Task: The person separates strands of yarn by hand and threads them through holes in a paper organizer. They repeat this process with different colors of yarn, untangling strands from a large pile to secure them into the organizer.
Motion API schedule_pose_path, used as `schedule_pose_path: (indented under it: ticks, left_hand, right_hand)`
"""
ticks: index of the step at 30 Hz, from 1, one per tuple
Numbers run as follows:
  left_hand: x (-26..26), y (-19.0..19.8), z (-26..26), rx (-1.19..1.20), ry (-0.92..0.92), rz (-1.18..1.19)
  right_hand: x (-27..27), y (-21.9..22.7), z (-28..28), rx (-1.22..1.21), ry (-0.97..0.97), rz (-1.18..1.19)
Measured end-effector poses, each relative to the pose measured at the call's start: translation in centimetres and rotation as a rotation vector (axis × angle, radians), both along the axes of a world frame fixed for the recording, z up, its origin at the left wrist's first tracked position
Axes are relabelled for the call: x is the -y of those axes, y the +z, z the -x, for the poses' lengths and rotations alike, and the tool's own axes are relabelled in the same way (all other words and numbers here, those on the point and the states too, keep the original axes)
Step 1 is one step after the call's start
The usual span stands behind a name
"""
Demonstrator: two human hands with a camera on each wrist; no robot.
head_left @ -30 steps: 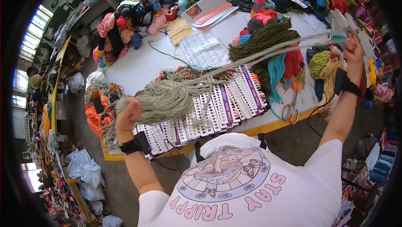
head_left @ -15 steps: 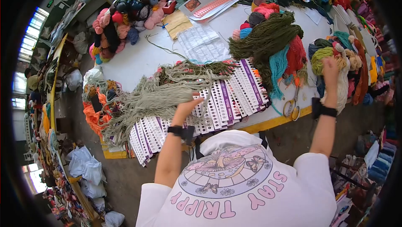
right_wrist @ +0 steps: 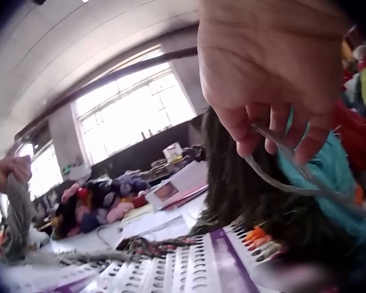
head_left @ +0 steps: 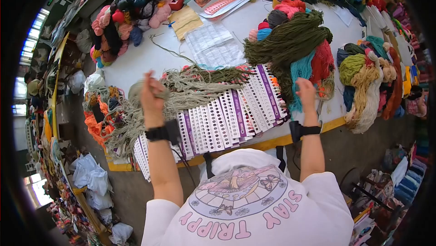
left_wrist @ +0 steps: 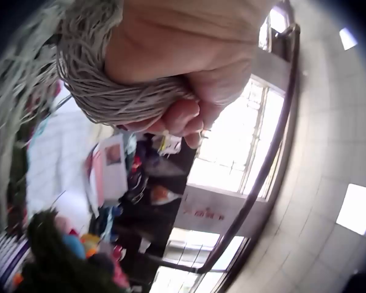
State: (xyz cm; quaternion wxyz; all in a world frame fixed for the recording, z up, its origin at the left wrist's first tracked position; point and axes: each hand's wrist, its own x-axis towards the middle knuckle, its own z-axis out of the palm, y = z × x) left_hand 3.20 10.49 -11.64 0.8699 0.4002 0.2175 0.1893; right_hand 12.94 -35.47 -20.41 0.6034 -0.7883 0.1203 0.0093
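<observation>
My left hand [head_left: 150, 92] is raised over the table's near left and grips a thick bundle of grey-beige yarn [head_left: 186, 92], which trails across white and purple punched cards [head_left: 227, 119]. In the left wrist view the fingers [left_wrist: 183, 119] curl round a coil of that yarn [left_wrist: 104, 91]. Over the teal yarn [head_left: 299, 71] my right hand [head_left: 305, 88] is lifted. In the right wrist view its fingers [right_wrist: 268, 131] pinch a few thin grey strands [right_wrist: 280, 180] hanging toward the cards [right_wrist: 195, 265].
The white table [head_left: 150, 64] holds a dark green skein [head_left: 290, 39], a red skein [head_left: 322, 60], pink and blue yarn balls [head_left: 118, 23], and a printed sheet [head_left: 213, 46]. Orange yarn [head_left: 93, 125] hangs off the left edge. More skeins [head_left: 368, 78] pile at the right.
One second ago both arms were spread wide, stretching the yarn. The left hand then dropped to the bundle and now lifts it again; the right hand came in from the far right.
</observation>
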Motion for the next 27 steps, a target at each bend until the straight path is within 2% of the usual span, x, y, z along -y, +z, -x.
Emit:
schedule_pose_path:
  ticks: [1,2,3,5,6,7,9,11,12,14,16,19,22,25,27]
  left_hand:
    - [2.3,-1.7,-0.1,0.027,-0.173,0.185]
    - [5.1,-3.2,0.0,-0.031,-0.300,0.159]
    - [7.6,-4.9,0.0,-0.104,-0.422,0.207]
    - [12.8,-7.2,-0.5,-0.328,-0.508,0.132]
    - [14.8,-8.1,-1.0,-0.388,-0.579,0.011]
    - [16.4,-8.8,-1.6,-0.343,-0.621,-0.030]
    - [19.1,-10.2,-3.0,-0.357,-0.600,-0.120]
    - [20.8,-10.9,-4.5,-0.439,-0.605,-0.193]
    - [20.9,-11.9,-5.1,-0.401,-0.674,-0.143]
    - [21.5,-13.7,-6.2,-0.441,-0.694,-0.126]
    - [22.0,-13.6,-6.7,-0.513,-0.668,-0.122]
    - [21.9,-14.0,-6.9,-0.517,-0.614,-0.061]
    - [22.1,-14.6,-7.0,-0.524,-0.493,-0.055]
    - [22.3,-14.9,-7.0,-0.601,-0.378,-0.068]
    - [22.1,-15.1,-7.1,-0.650,-0.341,-0.083]
  right_hand:
    - [-0.9,-1.2,-0.6,0.417,0.210,0.526]
    - [-2.9,-1.2,-0.6,0.440,0.218,0.715]
    - [-4.6,-0.7,-0.4,0.448,0.257,0.679]
    - [-7.0,-1.8,-0.8,0.320,0.368,0.318]
    - [-7.9,-3.0,-0.9,0.103,0.411,0.031]
    - [-9.1,-2.3,-0.5,-0.190,0.376,-0.300]
    - [-9.9,-4.4,-0.3,-0.324,0.444,-0.542]
    - [-10.5,-4.4,0.0,-0.413,0.477,-0.750]
    - [-10.7,-4.3,0.3,-0.458,0.495,-0.854]
    - [-10.5,-4.5,0.5,-0.545,0.529,-0.920]
    - [-10.5,-3.8,0.3,-0.654,0.499,-1.029]
    - [-9.8,-5.0,0.0,-0.645,0.514,-1.048]
    - [-9.8,-5.9,-0.8,-0.593,0.586,-0.874]
    - [-10.8,-5.3,-1.4,-0.338,0.624,-0.357]
    - [-10.4,-4.8,-2.1,-0.374,0.659,-0.339]
